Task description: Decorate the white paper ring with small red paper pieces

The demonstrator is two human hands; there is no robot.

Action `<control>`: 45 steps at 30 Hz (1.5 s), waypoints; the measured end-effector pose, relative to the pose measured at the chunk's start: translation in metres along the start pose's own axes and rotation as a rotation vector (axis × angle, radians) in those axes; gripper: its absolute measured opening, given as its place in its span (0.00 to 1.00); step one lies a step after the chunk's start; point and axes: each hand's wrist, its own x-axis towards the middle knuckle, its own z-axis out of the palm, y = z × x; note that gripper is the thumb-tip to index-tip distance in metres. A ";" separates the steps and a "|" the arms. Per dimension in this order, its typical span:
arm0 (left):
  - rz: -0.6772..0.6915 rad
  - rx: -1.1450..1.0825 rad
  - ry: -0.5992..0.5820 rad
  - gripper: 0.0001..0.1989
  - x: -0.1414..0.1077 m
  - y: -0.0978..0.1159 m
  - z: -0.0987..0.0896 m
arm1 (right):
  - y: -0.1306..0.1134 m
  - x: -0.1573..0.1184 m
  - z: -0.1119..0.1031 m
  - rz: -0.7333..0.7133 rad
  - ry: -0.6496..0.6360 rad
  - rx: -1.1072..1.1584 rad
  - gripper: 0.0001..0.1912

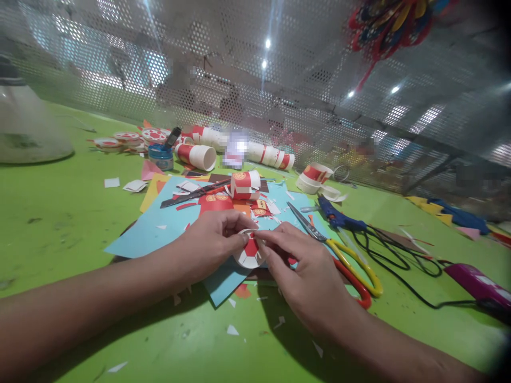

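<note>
A white paper disc (250, 256) with red paper shapes on its face is held up over the light-blue paper (139, 234). My left hand (207, 239) pinches its left edge, thumb in front and the other fingers curled behind. From the right, my right hand (305, 260) grips the disc's edge, its index fingertip beside a small red piece near the top. Just beyond the hands are a cut red-and-white paper cup (244, 185) and red scraps with gold print (215, 202). Scissors (339, 250) with yellow and orange handles lie partly behind my right hand.
A blue glue gun (339, 217) with a black cord lies at right, near a magenta power strip (479, 282). Farther back are a blue jar (161, 157), cut paper cups (197, 156) and decorated discs (154, 135). Paper scraps dot the green table (159, 340).
</note>
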 end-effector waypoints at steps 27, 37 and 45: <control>0.058 0.047 -0.003 0.07 0.003 -0.008 0.000 | 0.001 0.000 0.000 -0.025 -0.028 0.004 0.10; 0.038 -0.026 0.008 0.06 0.003 -0.011 0.001 | 0.001 -0.004 0.000 -0.092 -0.092 -0.105 0.11; -0.051 -0.094 0.030 0.04 0.003 -0.005 0.000 | 0.001 -0.003 -0.001 -0.110 -0.096 -0.110 0.12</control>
